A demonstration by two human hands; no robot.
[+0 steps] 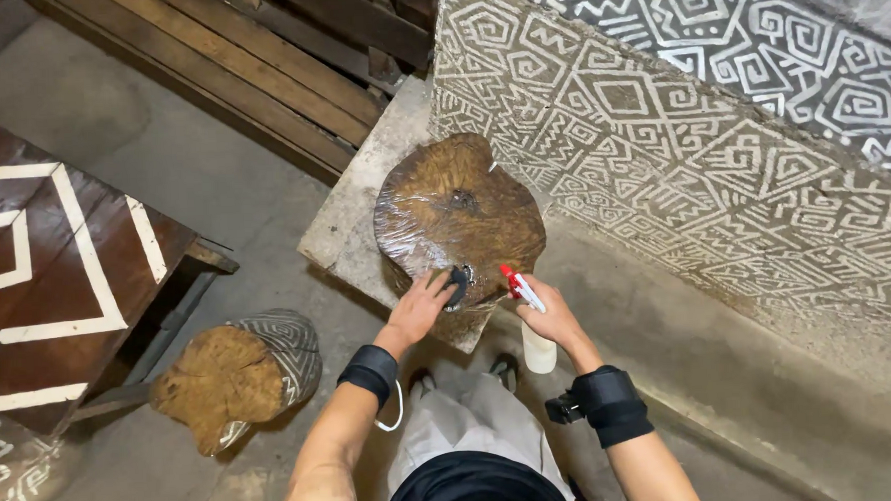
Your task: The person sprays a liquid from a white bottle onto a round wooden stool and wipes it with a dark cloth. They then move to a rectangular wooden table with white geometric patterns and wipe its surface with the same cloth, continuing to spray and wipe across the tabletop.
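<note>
Two hands at the glossy wood slab [459,215] | my left hand [420,307] presses a dark pad [457,285] on its near edge | my right hand [549,316] grips a spray bottle [534,337] just right | open floor [670,351] right of slab

Place: this is looking like a workshop where wooden things are getting made and painted.
Floor: a bare grey concrete floor [212,181] is lying under everything, rough and dusty.
Wood: long brown wooden planks [287,57] are lying stacked at the top.
Painted pieces: a big grey board with white zigzag and square patterns [682,160] is leaning on the right; a dark brown wooden table with white painted lines [55,258] is standing on the left.
Stumps: a shiny brown tree-stump slab [459,215] is sitting on a grey stone block [349,220]; another brown stump with striped painted sides [236,375] is resting on the floor.
</note>
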